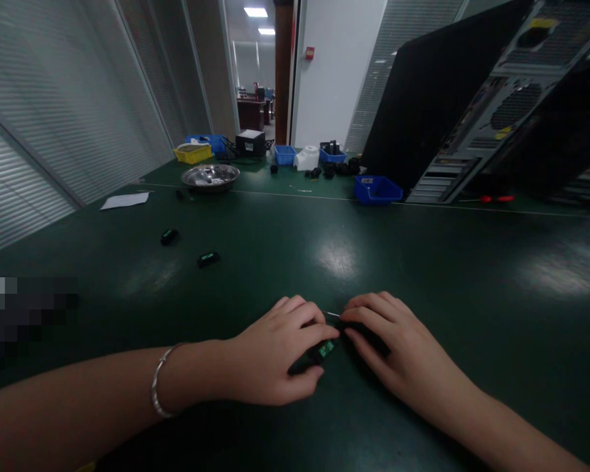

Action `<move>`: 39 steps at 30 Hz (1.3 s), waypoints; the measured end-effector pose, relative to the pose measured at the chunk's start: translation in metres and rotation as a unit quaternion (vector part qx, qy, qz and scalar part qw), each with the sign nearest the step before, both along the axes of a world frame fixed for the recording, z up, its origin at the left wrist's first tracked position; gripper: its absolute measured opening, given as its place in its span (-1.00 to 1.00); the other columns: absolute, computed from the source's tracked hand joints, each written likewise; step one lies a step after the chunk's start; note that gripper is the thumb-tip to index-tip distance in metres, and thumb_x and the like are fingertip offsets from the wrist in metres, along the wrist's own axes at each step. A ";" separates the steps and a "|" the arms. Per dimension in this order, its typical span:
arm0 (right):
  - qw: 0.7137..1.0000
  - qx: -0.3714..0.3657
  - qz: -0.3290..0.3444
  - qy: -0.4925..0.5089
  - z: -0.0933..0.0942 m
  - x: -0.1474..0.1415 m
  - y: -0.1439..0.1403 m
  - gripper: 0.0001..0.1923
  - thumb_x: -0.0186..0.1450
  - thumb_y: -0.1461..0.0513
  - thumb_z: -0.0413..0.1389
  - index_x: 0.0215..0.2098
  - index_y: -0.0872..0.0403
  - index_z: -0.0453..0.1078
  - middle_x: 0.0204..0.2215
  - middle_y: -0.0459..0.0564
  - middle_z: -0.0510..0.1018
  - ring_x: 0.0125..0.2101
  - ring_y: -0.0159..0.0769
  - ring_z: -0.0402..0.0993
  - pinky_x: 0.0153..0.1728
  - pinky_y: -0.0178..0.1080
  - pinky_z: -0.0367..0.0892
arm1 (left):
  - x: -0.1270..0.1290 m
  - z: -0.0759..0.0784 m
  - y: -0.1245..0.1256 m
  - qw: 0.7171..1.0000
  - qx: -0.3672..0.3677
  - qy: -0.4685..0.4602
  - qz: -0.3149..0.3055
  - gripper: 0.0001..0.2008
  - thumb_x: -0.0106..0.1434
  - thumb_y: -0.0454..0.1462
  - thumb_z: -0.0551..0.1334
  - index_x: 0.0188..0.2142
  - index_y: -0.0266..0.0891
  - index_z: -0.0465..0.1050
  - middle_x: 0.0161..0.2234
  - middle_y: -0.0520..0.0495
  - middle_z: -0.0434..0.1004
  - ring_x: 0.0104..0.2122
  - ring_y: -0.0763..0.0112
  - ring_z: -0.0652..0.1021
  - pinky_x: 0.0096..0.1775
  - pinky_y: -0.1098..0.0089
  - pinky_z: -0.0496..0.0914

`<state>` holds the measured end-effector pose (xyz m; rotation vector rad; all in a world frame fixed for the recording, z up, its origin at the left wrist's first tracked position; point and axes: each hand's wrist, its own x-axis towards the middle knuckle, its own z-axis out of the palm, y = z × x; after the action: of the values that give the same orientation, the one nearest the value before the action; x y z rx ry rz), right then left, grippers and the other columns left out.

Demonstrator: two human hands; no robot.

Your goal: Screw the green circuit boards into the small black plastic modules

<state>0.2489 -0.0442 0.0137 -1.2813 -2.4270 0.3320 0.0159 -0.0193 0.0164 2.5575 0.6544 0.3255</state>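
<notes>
My left hand (275,351), with a silver bracelet on its wrist, pinches a small black part with a green label (322,352) against the dark green table (423,275). My right hand (388,347) lies beside it, fingers curled over a dark tool whose thin metal tip (332,315) pokes out between the two hands. The tip is close to the small part; I cannot tell whether they touch. Two more small black parts with green labels (170,236) (209,258) lie apart on the table, further out to the left.
A metal bowl (210,176), a sheet of paper (125,200), a yellow bin (193,153) and several blue bins (377,189) stand at the far side. Open computer cases (496,111) lean at the back right. A blurred patch covers the left edge.
</notes>
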 end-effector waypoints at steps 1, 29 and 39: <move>1.000 0.000 0.000 0.000 0.000 0.000 0.000 -0.86 0.39 0.35 0.03 -0.15 0.04 0.38 -0.17 0.04 0.47 -0.18 -0.11 0.36 -0.17 -0.03 0.30 | 0.000 0.001 0.000 1.000 -0.001 0.000 0.000 -0.51 0.24 -0.27 0.25 0.16 -0.34 0.35 -0.03 -0.23 0.39 -0.07 0.11 0.38 0.00 0.15 0.28; 0.991 -0.053 0.054 0.108 0.003 0.003 -0.003 -0.75 0.39 0.34 0.00 -0.01 -0.01 0.36 -0.11 0.04 0.42 -0.10 -0.20 0.41 -0.12 -0.13 0.42 | -0.009 -0.006 0.016 0.987 -0.055 -0.112 0.098 -0.71 0.22 -0.47 0.21 -0.08 -0.28 0.53 -0.18 -0.14 0.46 -0.16 0.24 0.48 -0.10 0.26 0.38; 0.994 -0.033 0.075 0.069 0.006 -0.001 -0.003 -0.71 0.36 0.35 0.00 -0.02 -0.02 0.41 -0.17 0.05 0.47 -0.17 -0.18 0.46 -0.21 -0.15 0.46 | -0.009 -0.009 0.016 0.989 -0.041 -0.103 0.100 -0.79 0.21 -0.40 0.27 -0.14 -0.23 0.53 -0.21 -0.09 0.48 -0.19 0.23 0.47 -0.11 0.23 0.34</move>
<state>0.2481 -0.0471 0.0194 -1.0663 -2.4165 0.5288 0.0065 -0.0028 0.0076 2.3456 0.8273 0.6077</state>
